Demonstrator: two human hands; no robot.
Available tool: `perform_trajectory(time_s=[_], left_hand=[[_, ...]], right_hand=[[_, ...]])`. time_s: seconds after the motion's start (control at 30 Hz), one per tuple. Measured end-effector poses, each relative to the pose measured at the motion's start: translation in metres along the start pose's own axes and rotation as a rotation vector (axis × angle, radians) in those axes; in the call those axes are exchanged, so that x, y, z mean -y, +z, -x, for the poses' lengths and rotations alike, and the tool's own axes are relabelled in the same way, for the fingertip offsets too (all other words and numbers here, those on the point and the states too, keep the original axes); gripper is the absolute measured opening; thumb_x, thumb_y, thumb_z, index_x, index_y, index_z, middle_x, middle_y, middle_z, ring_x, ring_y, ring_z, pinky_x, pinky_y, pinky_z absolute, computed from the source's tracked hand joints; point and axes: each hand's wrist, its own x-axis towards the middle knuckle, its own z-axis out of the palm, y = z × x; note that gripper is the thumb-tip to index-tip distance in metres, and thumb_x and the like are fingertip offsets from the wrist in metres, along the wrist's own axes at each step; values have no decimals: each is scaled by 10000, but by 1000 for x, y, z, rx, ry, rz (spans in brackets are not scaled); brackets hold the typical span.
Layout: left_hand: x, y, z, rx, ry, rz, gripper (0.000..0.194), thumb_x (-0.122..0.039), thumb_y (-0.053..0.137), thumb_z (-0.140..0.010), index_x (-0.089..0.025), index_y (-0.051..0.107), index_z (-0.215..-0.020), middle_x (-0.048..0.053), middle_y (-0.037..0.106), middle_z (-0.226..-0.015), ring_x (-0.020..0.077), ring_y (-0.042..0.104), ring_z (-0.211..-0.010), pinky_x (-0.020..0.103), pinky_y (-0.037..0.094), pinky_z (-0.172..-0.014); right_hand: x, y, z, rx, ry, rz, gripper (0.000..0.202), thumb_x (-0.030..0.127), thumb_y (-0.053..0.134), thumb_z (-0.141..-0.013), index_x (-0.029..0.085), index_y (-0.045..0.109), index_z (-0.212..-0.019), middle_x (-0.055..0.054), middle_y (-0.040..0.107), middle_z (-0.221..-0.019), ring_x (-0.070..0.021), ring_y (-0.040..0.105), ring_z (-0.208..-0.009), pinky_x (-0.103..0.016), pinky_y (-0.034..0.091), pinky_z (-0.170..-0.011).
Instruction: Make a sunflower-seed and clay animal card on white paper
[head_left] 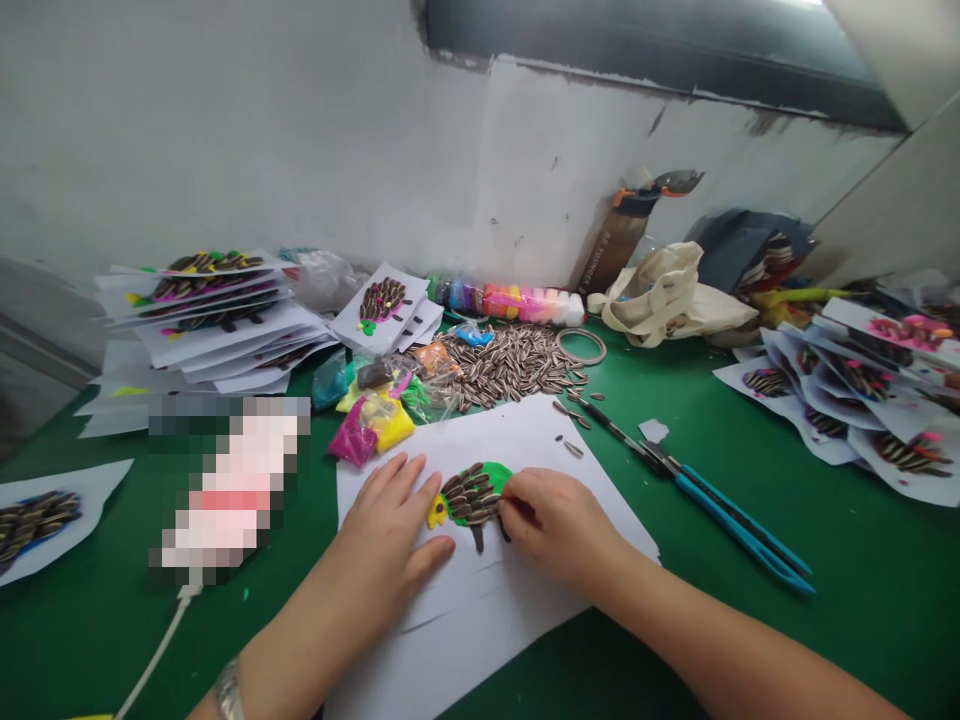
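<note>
A white sheet of paper (487,620) lies in front of me with an animal figure on it. The figure has a green clay body (496,474), a yellow clay head (437,510) and dark legs. Rows of striped sunflower seeds (471,492) cover much of its body. My left hand (390,530) rests flat on the paper beside the head, fingers spread. At the body's right side my right hand (551,520) is closed in a pinch, touching the figure; whatever is between its fingertips is hidden. Several loose seeds (572,448) lie on the sheet's upper right.
Beyond the paper are a pile of sunflower seeds (517,365), bagged clay (371,425) and a tape ring (581,346). Blue tweezers (742,525) and a pen (615,430) lie right. Stacks of seed pictures (217,340) stand both sides. A bottle (619,235) leans against the wall.
</note>
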Motion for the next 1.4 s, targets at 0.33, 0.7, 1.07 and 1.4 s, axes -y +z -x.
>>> perform_trajectory(time_s=[0.33, 0.7, 1.07, 1.4], left_hand=[[2, 3, 1, -40, 14, 1, 544, -406, 595, -848, -154, 570, -1330, 166, 448, -1479, 387, 347, -1386, 565, 350, -1098], [5, 4, 1, -72, 32, 19, 520, -411, 604, -839, -184, 593, -1307, 144, 474, -1465, 390, 378, -1369, 562, 357, -1097], [16, 16, 2, -80, 51, -20, 566, -473, 554, -861, -185, 565, -1348, 144, 453, -1481, 395, 356, -1380, 558, 358, -1094], [27, 35, 3, -167, 73, 0, 567, -471, 565, -860, -224, 541, -1369, 111, 437, -1499, 372, 344, -1392, 537, 338, -1115]], right_hand=[[-2, 0, -1, 7, 18, -44, 202, 170, 512, -865, 196, 572, -674, 2, 596, -687, -139, 528, -669, -241, 328, -618], [3, 0, -5, 10, 8, -30, 200, 145, 519, -847, 191, 592, -666, 2, 595, -662, -134, 527, -643, -234, 331, -598], [-51, -46, -21, -212, 95, -71, 193, 221, 516, -878, 198, 682, -784, -11, 665, -733, -152, 586, -687, -240, 399, -646], [-77, -56, -72, -163, 90, 358, 240, 134, 474, -873, 173, 703, -815, -72, 671, -846, -182, 577, -832, -255, 356, -707]])
